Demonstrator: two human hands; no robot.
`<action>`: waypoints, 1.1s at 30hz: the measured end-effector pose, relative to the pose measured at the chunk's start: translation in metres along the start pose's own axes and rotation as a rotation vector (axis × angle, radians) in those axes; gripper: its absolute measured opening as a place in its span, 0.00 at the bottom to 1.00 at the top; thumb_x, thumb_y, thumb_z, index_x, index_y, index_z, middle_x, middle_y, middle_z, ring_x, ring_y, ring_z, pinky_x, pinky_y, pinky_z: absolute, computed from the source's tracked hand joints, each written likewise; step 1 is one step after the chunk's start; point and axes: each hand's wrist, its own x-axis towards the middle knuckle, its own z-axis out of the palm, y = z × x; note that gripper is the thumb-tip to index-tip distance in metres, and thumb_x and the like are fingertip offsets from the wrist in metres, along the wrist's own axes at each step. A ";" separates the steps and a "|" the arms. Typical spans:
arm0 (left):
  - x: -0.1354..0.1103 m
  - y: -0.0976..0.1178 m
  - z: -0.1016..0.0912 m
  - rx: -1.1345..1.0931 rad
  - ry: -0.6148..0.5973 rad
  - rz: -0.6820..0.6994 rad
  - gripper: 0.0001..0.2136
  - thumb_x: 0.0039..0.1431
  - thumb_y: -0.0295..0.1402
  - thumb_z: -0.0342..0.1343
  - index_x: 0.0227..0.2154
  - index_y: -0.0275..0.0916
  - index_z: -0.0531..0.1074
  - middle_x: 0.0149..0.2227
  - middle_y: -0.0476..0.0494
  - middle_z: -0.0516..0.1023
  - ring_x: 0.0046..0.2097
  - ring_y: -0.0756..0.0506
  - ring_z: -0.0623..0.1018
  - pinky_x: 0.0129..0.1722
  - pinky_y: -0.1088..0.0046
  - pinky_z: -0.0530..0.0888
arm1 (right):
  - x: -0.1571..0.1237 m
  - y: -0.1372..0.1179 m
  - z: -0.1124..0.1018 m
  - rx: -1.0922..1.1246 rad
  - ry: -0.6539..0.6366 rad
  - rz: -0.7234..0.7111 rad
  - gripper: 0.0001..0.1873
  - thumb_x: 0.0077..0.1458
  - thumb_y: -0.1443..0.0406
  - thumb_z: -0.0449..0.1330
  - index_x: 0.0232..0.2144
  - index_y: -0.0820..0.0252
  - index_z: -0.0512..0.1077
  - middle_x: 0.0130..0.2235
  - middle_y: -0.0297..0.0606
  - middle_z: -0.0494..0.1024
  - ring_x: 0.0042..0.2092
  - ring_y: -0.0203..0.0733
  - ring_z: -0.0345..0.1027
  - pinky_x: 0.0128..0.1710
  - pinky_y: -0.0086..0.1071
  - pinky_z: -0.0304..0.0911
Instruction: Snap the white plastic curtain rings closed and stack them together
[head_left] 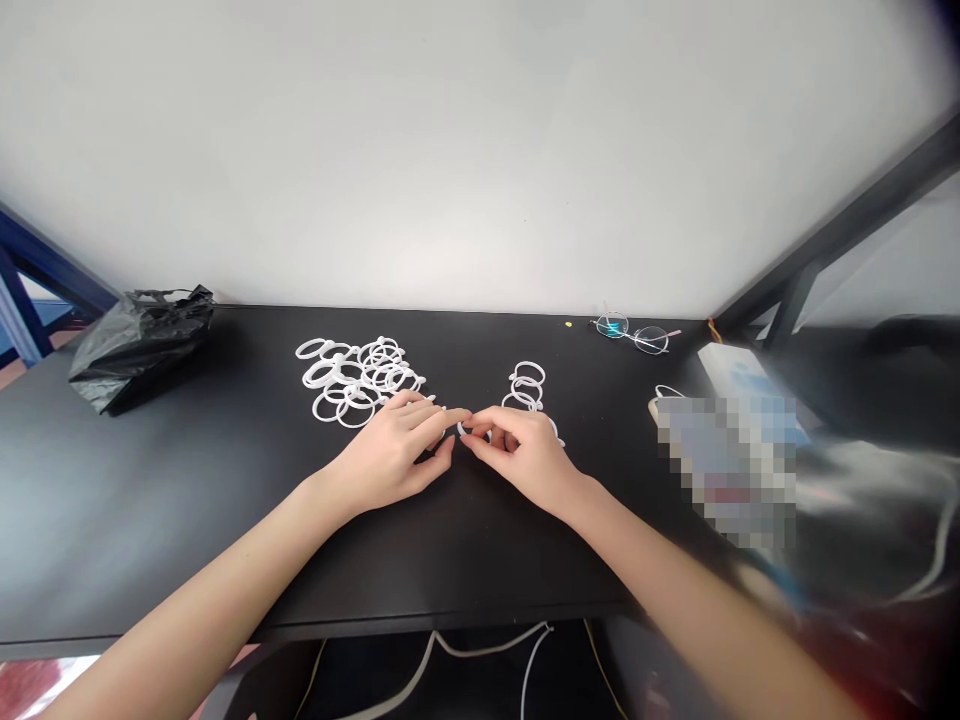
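My right hand (529, 445) pinches a small white ring (461, 429) between thumb and fingers, just above the black desk. My left hand (405, 445) is open beside it, thumb apart, with its stretched index fingertip at the ring and meeting the right fingertips. Most of that ring is hidden by my fingers. Behind my left hand lies a loose heap of several white rings (328, 367), each with a small knob, partly covered by that hand. A shorter row of similar rings (532, 372) lies behind my right hand, its near end partly hidden.
A crumpled black plastic bag (142, 345) sits at the desk's left end. Eyeglasses (651, 341) lie near the wall at back right. A white box (739, 380) and a pixelated item (724, 480) are on the right. White cables (420, 672) hang below the front edge.
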 end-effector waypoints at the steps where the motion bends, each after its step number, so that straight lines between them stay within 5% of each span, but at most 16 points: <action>1: 0.000 0.002 0.000 -0.040 -0.016 -0.026 0.11 0.63 0.26 0.48 0.46 0.39 0.71 0.27 0.49 0.73 0.31 0.47 0.73 0.44 0.64 0.69 | 0.000 -0.002 0.000 0.084 0.031 0.022 0.02 0.57 0.65 0.63 0.34 0.57 0.76 0.29 0.32 0.79 0.23 0.31 0.64 0.25 0.27 0.63; 5: 0.002 0.013 -0.002 -0.341 -0.049 -0.248 0.06 0.64 0.32 0.51 0.37 0.39 0.72 0.26 0.50 0.72 0.29 0.49 0.72 0.37 0.69 0.71 | 0.001 -0.008 -0.004 0.320 0.067 0.102 0.08 0.53 0.60 0.67 0.30 0.58 0.76 0.26 0.32 0.78 0.23 0.32 0.65 0.22 0.26 0.62; 10: 0.005 0.013 -0.003 -0.756 -0.054 -0.561 0.15 0.65 0.43 0.52 0.28 0.39 0.69 0.24 0.50 0.70 0.27 0.50 0.69 0.29 0.73 0.68 | 0.003 -0.010 -0.009 0.383 0.064 0.104 0.09 0.52 0.60 0.67 0.34 0.58 0.76 0.32 0.36 0.78 0.26 0.33 0.68 0.23 0.27 0.65; 15: 0.008 0.008 -0.004 -1.164 0.065 -0.699 0.17 0.67 0.46 0.48 0.27 0.40 0.66 0.18 0.53 0.64 0.25 0.50 0.67 0.38 0.66 0.74 | 0.000 -0.008 -0.004 0.325 0.107 0.039 0.16 0.53 0.63 0.66 0.46 0.56 0.75 0.36 0.37 0.81 0.29 0.35 0.73 0.26 0.28 0.71; 19: 0.008 0.008 -0.003 -1.318 0.084 -0.771 0.16 0.67 0.44 0.51 0.26 0.40 0.67 0.16 0.56 0.60 0.22 0.51 0.63 0.39 0.65 0.75 | -0.003 -0.004 0.000 0.174 0.225 -0.105 0.10 0.60 0.62 0.62 0.43 0.57 0.77 0.33 0.37 0.82 0.29 0.37 0.75 0.28 0.31 0.74; 23: 0.009 0.010 -0.002 -1.487 0.079 -0.852 0.17 0.66 0.44 0.51 0.24 0.40 0.64 0.15 0.59 0.51 0.19 0.54 0.57 0.39 0.67 0.76 | -0.003 0.000 -0.002 0.000 0.198 -0.216 0.09 0.64 0.63 0.58 0.39 0.57 0.77 0.29 0.36 0.80 0.29 0.38 0.75 0.29 0.31 0.73; 26: 0.009 0.013 -0.001 -1.424 0.104 -0.851 0.14 0.67 0.43 0.50 0.28 0.40 0.66 0.16 0.58 0.56 0.20 0.53 0.61 0.39 0.66 0.76 | -0.003 0.001 -0.001 0.024 0.178 -0.247 0.08 0.65 0.64 0.56 0.40 0.58 0.76 0.30 0.36 0.80 0.30 0.37 0.76 0.31 0.30 0.73; 30: 0.005 0.017 0.003 -0.937 0.191 -0.696 0.11 0.68 0.38 0.45 0.48 0.41 0.65 0.26 0.54 0.69 0.25 0.50 0.69 0.33 0.70 0.73 | -0.006 -0.002 0.004 0.021 0.103 -0.256 0.08 0.66 0.64 0.55 0.39 0.58 0.74 0.31 0.36 0.79 0.31 0.37 0.75 0.32 0.30 0.72; 33: -0.001 0.018 0.007 -0.522 0.145 -0.443 0.10 0.68 0.37 0.46 0.40 0.38 0.69 0.27 0.49 0.71 0.27 0.49 0.69 0.28 0.73 0.68 | -0.008 -0.005 0.007 0.024 0.043 -0.262 0.08 0.67 0.63 0.53 0.39 0.57 0.72 0.32 0.36 0.78 0.31 0.37 0.74 0.33 0.30 0.70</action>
